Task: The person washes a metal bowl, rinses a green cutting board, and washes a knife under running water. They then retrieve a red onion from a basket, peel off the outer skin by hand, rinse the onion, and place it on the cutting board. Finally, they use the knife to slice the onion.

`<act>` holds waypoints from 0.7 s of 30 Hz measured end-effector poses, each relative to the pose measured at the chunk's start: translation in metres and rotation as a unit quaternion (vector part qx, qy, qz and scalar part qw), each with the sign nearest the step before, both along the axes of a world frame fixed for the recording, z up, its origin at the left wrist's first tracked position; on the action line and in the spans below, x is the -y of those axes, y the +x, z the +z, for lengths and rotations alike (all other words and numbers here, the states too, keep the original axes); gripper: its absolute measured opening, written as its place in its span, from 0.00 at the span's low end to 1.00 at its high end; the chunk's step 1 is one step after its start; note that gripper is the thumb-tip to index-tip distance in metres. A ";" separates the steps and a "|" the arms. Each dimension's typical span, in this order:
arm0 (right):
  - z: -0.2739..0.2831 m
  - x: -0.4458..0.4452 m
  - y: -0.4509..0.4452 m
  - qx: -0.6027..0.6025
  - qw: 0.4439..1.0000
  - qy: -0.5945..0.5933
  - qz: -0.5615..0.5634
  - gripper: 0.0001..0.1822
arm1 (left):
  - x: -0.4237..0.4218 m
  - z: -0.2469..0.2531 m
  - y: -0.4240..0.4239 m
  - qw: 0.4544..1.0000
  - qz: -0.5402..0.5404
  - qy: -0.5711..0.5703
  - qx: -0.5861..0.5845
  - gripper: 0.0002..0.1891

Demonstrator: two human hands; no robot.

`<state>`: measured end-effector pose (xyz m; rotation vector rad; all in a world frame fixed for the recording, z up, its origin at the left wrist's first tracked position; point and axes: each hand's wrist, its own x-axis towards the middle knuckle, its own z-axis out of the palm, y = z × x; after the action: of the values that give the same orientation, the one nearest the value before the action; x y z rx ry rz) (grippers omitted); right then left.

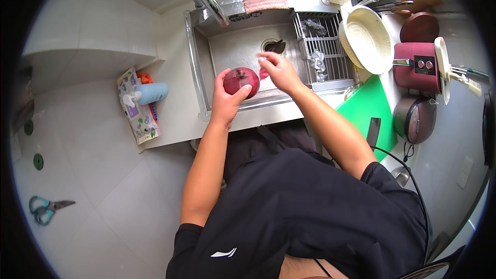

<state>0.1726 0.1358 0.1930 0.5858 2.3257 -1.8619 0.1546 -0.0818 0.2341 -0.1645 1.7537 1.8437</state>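
Note:
My left hand [226,104] grips a round purple-red fruit or vegetable [241,79], its brownish, rough end turned up. It is held over the front part of the steel sink [232,46]. To its right, my right hand [279,70] hovers apart from it, with thumb and fingers bent and slightly blurred. A small pink-red piece [264,73] shows beside the right palm; whether the fingers hold it is unclear. Behind that hand, a dark object [277,47] lies at the sink drain.
A chrome faucet [205,0] arches over the sink's back left. Right of the basin are a metal drying rack [329,62], a cream colander [366,38] and a green cutting board [368,108] with a dark phone-like object [373,131]. A blue pump bottle [151,93] lies at left.

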 end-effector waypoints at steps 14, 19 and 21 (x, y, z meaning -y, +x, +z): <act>0.053 -0.006 -0.014 -0.110 0.984 0.062 0.125 0.19 | -0.030 0.009 -0.045 0.995 -0.058 0.014 -0.080 0.46; 0.050 0.003 0.002 -0.092 0.983 -0.159 0.021 0.19 | -0.033 0.010 -0.051 0.993 -0.073 0.093 0.010 0.43; 0.046 0.001 0.007 -0.083 0.977 -0.195 0.012 0.20 | -0.035 0.011 -0.050 0.989 -0.078 0.121 0.026 0.42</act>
<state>0.1799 0.1344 0.2394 0.3630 1.9536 -2.3484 0.1042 -0.0468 0.2453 0.0193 1.4493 1.8998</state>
